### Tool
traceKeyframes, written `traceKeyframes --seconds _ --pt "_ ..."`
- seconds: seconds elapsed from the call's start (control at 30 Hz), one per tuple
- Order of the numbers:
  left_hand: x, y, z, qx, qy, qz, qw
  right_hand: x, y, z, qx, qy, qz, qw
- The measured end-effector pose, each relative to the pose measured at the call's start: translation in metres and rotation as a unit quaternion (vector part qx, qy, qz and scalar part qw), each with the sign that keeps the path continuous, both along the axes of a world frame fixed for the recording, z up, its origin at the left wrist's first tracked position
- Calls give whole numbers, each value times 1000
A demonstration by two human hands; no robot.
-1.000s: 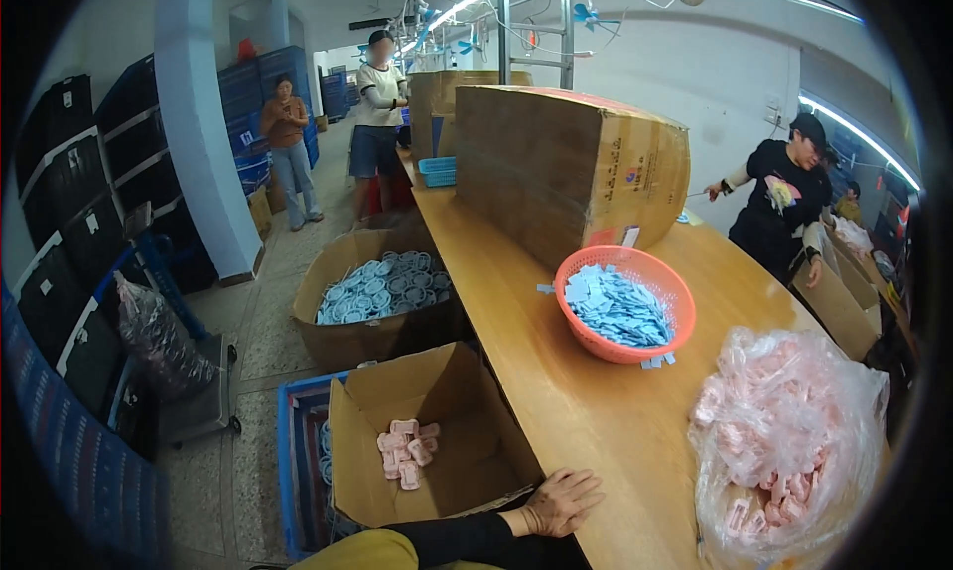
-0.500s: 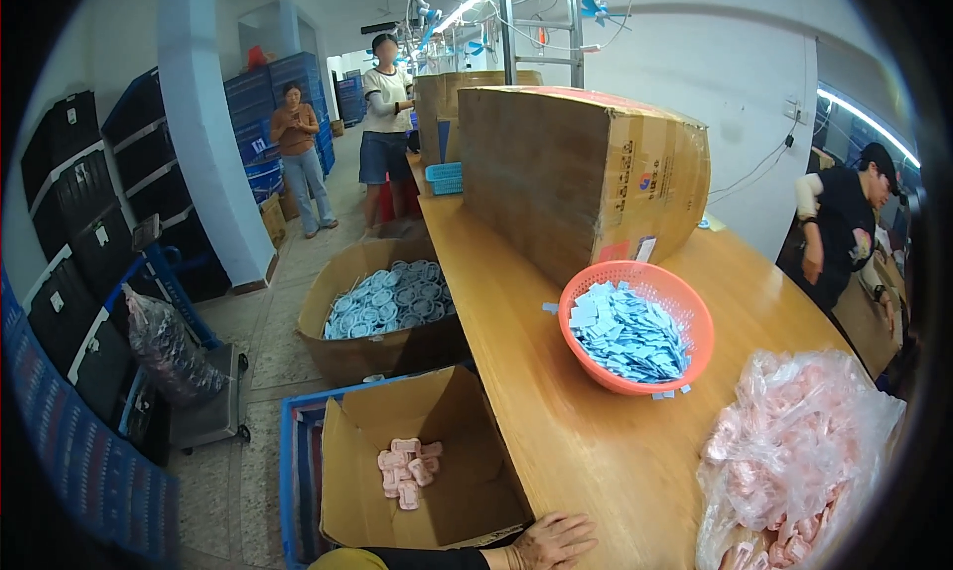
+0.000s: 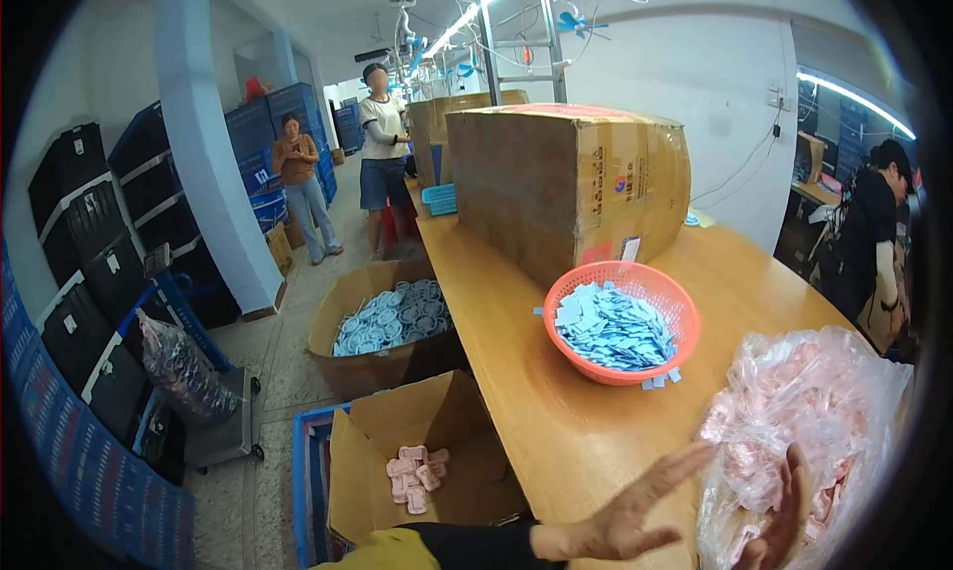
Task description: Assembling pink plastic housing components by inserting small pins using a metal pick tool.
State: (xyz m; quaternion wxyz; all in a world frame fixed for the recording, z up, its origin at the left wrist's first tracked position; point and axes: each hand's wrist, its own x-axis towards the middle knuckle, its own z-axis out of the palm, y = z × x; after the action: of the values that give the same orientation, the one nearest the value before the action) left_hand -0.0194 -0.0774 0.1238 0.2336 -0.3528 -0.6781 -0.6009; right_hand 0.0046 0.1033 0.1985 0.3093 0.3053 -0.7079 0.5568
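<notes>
My left hand reaches over the table's near edge, fingers spread and holding nothing, beside a clear plastic bag. The bag is full of pale pink plastic pieces. At the bag's near side my right hand is raised, its fingers upright and apart from the thumb; nothing shows in it. To the left of my left arm, an open cardboard box holds several pink pieces of the same colour. Farther up the table stands a coral plastic basket heaped with small light blue flat pieces.
A large cardboard carton stands on the wooden table behind the basket. Left of the table, another carton holds blue-grey rings. A platform scale bears a filled bag. Two people stand far back; another person is at right.
My left hand has lifted off the table edge and moved right toward the bag. My right hand has come into view. The person at right has turned away, and my view has shifted slightly.
</notes>
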Motion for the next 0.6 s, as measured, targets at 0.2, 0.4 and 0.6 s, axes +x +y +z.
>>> traceKeyframes --seconds 0.2,0.4,0.6 --pt "-12 98 53 101 138 -229 958 -19 1 -13 -89 40 13 995" --pt "-25 145 59 72 134 -285 946 -26 24 -22 -74 37 -46 995" --pt "-32 139 57 44 185 -315 930 -50 21 -33 -49 10 -57 997"
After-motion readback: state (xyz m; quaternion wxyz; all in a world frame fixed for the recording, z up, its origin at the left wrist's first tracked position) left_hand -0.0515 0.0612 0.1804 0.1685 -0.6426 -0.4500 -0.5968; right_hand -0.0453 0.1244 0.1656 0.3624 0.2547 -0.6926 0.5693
